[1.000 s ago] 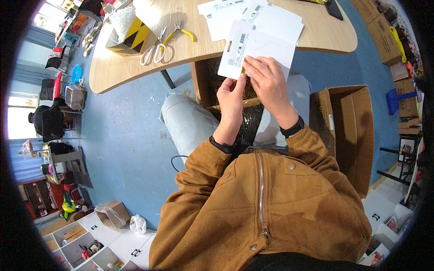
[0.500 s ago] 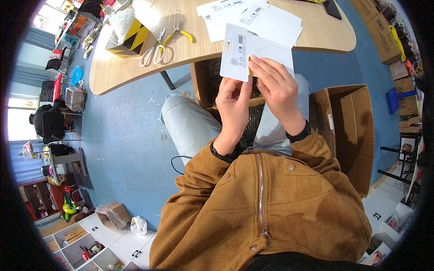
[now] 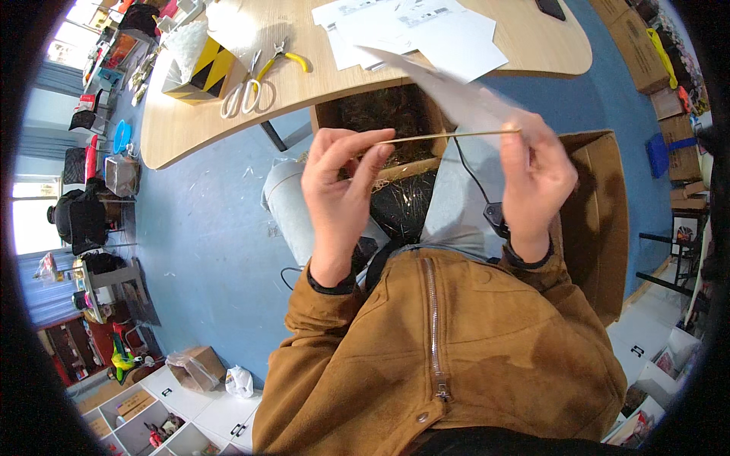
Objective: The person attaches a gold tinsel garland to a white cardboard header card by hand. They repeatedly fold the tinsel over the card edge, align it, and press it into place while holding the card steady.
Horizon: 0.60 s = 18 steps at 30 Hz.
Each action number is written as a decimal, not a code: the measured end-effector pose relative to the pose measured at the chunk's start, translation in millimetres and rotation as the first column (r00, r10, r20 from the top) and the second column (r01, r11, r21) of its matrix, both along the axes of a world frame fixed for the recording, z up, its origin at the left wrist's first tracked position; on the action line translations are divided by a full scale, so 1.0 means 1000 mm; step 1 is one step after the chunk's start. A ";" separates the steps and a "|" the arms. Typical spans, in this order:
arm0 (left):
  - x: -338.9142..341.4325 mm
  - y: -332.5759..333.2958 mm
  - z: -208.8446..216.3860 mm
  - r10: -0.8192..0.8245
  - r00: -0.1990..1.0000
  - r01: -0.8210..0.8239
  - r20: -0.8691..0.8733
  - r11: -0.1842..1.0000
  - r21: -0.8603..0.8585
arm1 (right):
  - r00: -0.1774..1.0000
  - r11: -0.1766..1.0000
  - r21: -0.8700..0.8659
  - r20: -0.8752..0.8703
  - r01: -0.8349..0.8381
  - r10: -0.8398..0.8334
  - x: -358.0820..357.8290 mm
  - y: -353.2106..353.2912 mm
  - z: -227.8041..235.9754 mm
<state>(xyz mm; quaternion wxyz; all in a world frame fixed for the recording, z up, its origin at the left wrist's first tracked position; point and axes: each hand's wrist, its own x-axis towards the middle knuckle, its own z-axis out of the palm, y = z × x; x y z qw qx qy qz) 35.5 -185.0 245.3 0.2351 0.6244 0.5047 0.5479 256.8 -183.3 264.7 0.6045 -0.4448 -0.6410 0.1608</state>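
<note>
A thin gold-coloured strip runs taut and nearly level between my hands, above my lap. My left hand pinches its left end between thumb and fingertips. At the other end, my right hand grips the strip with thumb and fingers. A white card, smeared by motion, also goes into the right hand and slants up toward the table. How the fingers hold the card is partly hidden. Several white printed cards lie overlapping on the table just beyond.
White-handled scissors and yellow-handled pliers lie beside a black-and-yellow box at the table's left. A black phone is far right. Cardboard boxes stand at my right and under the table. A black cable crosses my leg.
My hands have spread apart and drawn nearer to me, stretching the gold strip out between them. The white card has swung right, now with the right hand only.
</note>
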 end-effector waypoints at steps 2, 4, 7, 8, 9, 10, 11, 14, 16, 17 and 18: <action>-0.009 0.000 0.004 0.013 1.000 -0.011 0.022 0.997 -0.076 | 0.970 0.970 -0.238 -0.243 -0.046 -0.013 0.008 -0.003 0.000; -0.016 0.002 0.004 0.020 0.999 -0.017 0.038 0.996 -0.086 | 0.915 0.919 -0.336 -0.399 -0.208 0.061 0.017 0.002 -0.004; -0.023 0.002 0.002 0.017 0.999 -0.012 0.029 0.989 -0.146 | 0.831 0.838 -0.389 -0.542 -0.383 0.129 0.025 0.013 -0.015; -0.024 0.002 0.001 0.019 0.999 -0.011 0.041 0.983 -0.183 | 0.812 0.820 -0.400 -0.570 -0.409 0.126 0.027 0.014 -0.019; -0.024 0.001 0.001 0.024 0.999 -0.013 0.047 0.974 -0.225 | 0.792 0.801 -0.411 -0.598 -0.434 0.122 0.027 0.015 -0.023; -0.025 0.000 0.000 0.017 0.998 0.000 0.067 0.971 -0.238 | 0.782 0.789 -0.417 -0.611 -0.452 0.124 0.029 0.017 -0.026; -0.025 0.000 -0.001 0.012 0.997 0.009 0.082 0.967 -0.255 | 0.771 0.776 -0.423 -0.624 -0.469 0.125 0.029 0.017 -0.029; -0.026 0.000 -0.002 0.004 0.993 0.032 0.119 0.952 -0.303 | 0.757 0.761 -0.423 -0.640 -0.492 0.133 0.031 0.018 -0.034; -0.027 0.001 -0.005 -0.008 0.988 0.057 0.152 0.944 -0.325 | 0.757 0.765 -0.421 -0.640 -0.487 0.130 0.031 0.019 -0.037; -0.028 0.001 -0.006 -0.016 0.985 0.074 0.174 0.940 -0.333 | 0.759 0.770 -0.421 -0.639 -0.479 0.123 0.031 0.020 -0.039; -0.028 0.001 -0.007 -0.019 0.981 0.088 0.195 0.932 -0.351 | 0.758 0.770 -0.419 -0.640 -0.481 0.126 0.031 0.020 -0.040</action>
